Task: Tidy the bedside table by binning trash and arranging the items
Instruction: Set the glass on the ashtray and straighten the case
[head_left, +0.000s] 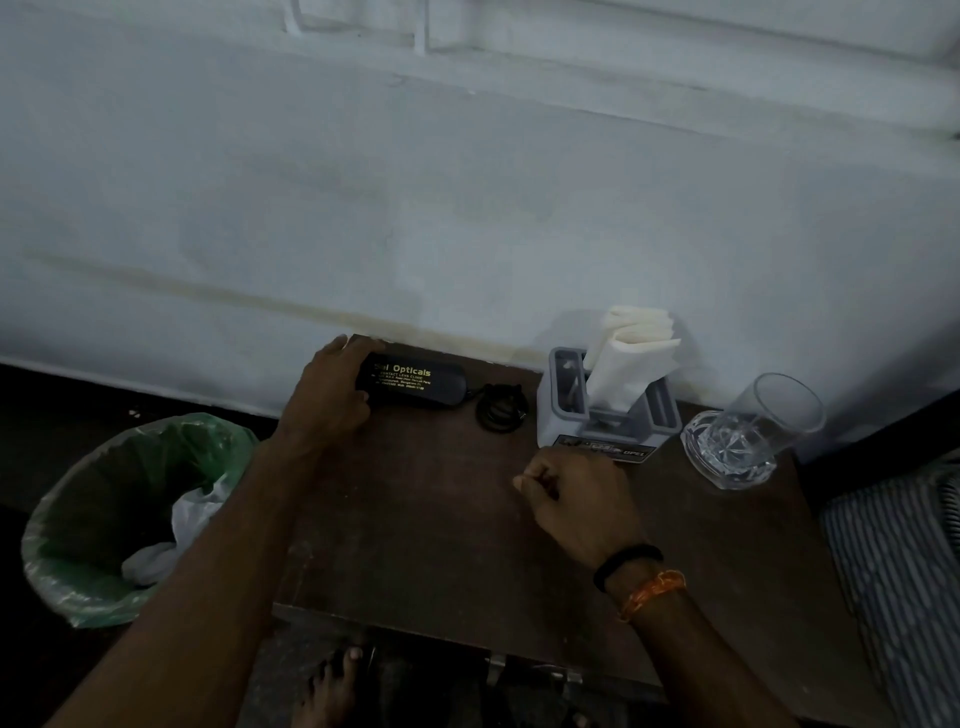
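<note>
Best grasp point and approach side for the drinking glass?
Grip the glass around its mid wall, probably coming from the front right with the right hand. It stands upright on a coaster; the tissue holder crowds its left and the wall sits behind.

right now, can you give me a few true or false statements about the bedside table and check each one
1. The left hand holds the black glasses case at its end. True.
2. The drinking glass stands left of the case. False: it is at the table's right side, beside the grey tissue holder.
3. The bin has a green liner and white trash inside. True.
4. The right hand grips the tissue holder. False: its fingers are curled near the holder, apparently holding nothing.
5. A coiled black cable lies between case and holder. True.
</note>
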